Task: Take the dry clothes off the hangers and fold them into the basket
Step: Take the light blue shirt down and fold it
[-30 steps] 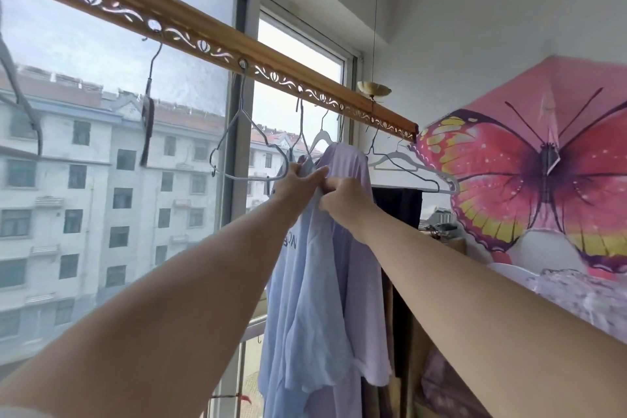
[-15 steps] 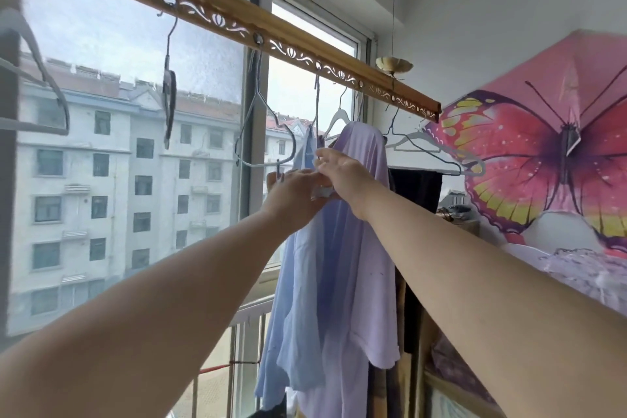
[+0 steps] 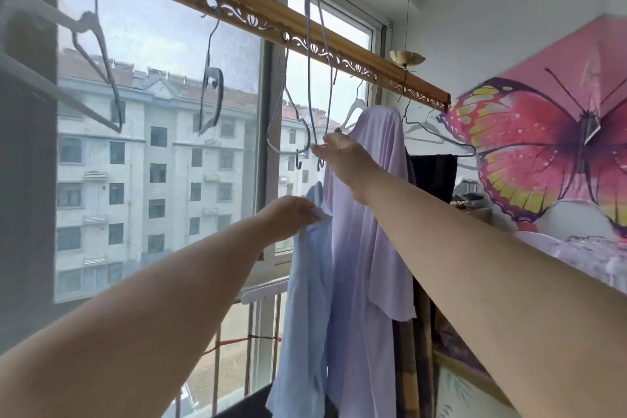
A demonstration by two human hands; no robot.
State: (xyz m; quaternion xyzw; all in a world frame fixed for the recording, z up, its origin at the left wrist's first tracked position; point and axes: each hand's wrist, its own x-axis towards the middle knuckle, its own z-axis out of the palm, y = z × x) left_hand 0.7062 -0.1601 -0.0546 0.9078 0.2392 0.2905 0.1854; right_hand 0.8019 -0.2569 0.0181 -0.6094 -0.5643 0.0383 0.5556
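Observation:
My left hand [image 3: 288, 219] grips the collar of a light blue shirt [image 3: 305, 299], which hangs from my fist below the rail, off its hanger. My right hand [image 3: 342, 151] is higher up and pinches the lower end of a thin blue-grey hanger [image 3: 314, 44] that stands nearly upright, reaching above the wooden rail [image 3: 237, 7]. Just behind my right hand a lilac shirt [image 3: 369, 214] hangs on a white hanger [image 3: 354, 105]. To its right hang a dark garment [image 3: 434, 176] and, lower down, a plaid one [image 3: 409, 349].
Several empty hangers [image 3: 288, 132] dangle from the rail along the window [image 3: 159, 146]. A pink butterfly picture [image 3: 543, 146] covers the right wall. A white railing [image 3: 261, 295] runs below the window. A dark edge [image 3: 244, 405] shows at the bottom.
The blue shirt has come off its hanger. My left hand has dropped with the collar, while my right hand has swung the freed hanger upward.

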